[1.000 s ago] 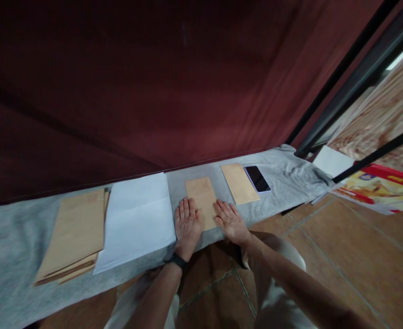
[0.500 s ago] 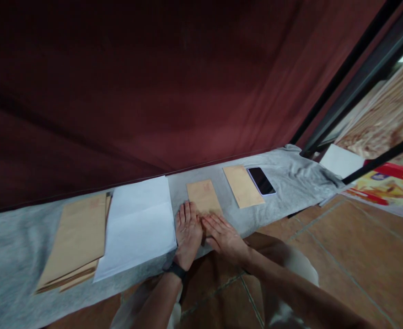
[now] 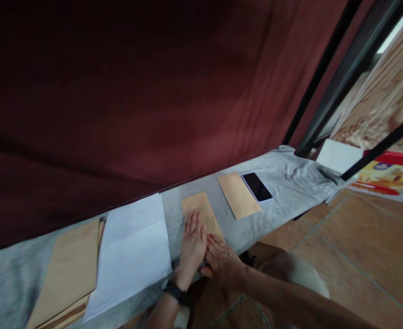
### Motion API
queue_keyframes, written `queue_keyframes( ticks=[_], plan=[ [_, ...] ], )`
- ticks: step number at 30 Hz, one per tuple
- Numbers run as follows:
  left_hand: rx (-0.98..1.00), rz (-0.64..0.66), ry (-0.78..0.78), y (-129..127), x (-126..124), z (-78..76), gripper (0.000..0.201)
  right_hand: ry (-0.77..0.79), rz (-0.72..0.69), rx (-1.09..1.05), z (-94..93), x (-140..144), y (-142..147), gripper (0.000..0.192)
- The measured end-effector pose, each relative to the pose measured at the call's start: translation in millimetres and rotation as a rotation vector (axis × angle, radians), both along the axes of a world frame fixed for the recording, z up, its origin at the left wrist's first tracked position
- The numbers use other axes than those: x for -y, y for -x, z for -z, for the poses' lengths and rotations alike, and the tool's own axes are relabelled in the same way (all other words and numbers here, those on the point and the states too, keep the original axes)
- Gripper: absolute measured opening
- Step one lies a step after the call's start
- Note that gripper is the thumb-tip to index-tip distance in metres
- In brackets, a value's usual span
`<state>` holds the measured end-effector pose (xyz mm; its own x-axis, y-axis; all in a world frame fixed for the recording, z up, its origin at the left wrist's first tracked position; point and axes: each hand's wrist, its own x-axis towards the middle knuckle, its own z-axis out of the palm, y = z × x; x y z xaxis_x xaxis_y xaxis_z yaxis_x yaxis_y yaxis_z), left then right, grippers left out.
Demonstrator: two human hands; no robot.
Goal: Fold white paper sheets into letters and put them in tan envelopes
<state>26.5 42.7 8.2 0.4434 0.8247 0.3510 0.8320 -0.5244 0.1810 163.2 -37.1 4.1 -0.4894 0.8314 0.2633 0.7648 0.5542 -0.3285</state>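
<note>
Both hands press on a small brown envelope [image 3: 204, 205] lying on grey cloth. My left hand [image 3: 193, 240] is flat, its fingers stretched out over the envelope's left part. Beside it, my right hand [image 3: 221, 260] rests with fingers extended on the near end, which the hands partly hide. To the right lies a second brown envelope [image 3: 239, 194], next to a phone [image 3: 258, 187] with a dark screen. Left of my hands are sheets of white paper [image 3: 132, 251], and further left a stack of larger brown envelopes [image 3: 69, 265].
The grey cloth [image 3: 283, 196] covers a long narrow surface along a dark red curtain [image 3: 187, 114]. Black metal bars [image 3: 321, 77] stand at the right. A colourful box [image 3: 393, 176] and a white box [image 3: 340, 155] are beyond, above the tiled floor [image 3: 366, 246].
My left hand has slid forward along the envelope, while my right stays at its near end. The camera view has shifted and tilted a little.
</note>
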Motion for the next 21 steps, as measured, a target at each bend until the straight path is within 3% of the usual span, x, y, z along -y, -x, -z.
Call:
queue_keyframes(
  ticks=[4,9,12,16,21],
  plan=[
    [-0.115,0.048,0.054,-20,-29,7.6,0.057,0.063,0.000,-0.016,-0.8,-1,1,0.073],
    [-0.248,0.091,0.061,-39,-85,-1.8,0.057,0.030,0.000,-0.033,1.3,2,-1,0.080],
    [-0.277,0.067,0.052,-47,-105,-4.5,0.060,0.023,-0.014,-0.035,2.3,3,-2,0.083],
    [-0.289,0.093,0.062,-45,-106,-0.1,0.059,0.024,-0.010,-0.047,1.6,3,-2,0.081],
    [-0.298,0.217,0.177,-18,-80,1.1,0.058,0.022,0.008,-0.065,2.6,4,0,0.079]
  ],
)
